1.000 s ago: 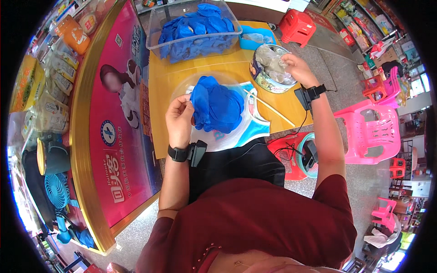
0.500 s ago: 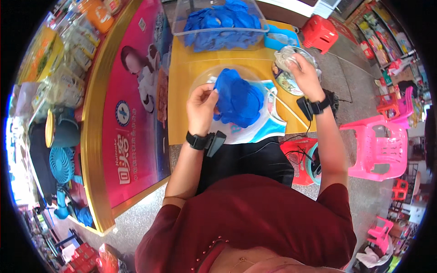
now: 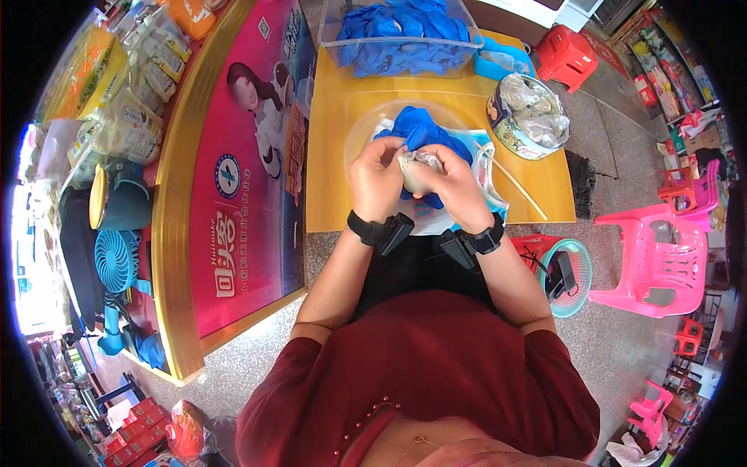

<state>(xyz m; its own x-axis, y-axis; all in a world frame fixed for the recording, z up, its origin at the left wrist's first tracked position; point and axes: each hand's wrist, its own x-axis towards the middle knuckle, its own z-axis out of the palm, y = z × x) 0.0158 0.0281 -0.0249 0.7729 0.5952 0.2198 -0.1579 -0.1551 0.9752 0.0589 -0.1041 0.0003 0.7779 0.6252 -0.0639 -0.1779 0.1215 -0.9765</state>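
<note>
- Table (image 3: 331, 206): surface shows between its left edge and the hands.
- Left hand (image 3: 377, 177): nearly meets the right; fingertips partly hidden, grip unclear.
- Box (image 3: 401, 40): top cut off.
- Blue cloth (image 3: 416, 127): partly covered by hands.
- Pale bundle (image 3: 414, 163): between hands, mostly hidden.
- Right hand (image 3: 457, 193): clamped on bundle.
- Tin (image 3: 523, 142): near table's right edge.

a thin, vivid blue piece (image 3: 416, 127) bunches in loose, uneven folds; a small, pale, wrinkled clump (image 3: 411, 172) sits at its near side, both partly covered.
</note>
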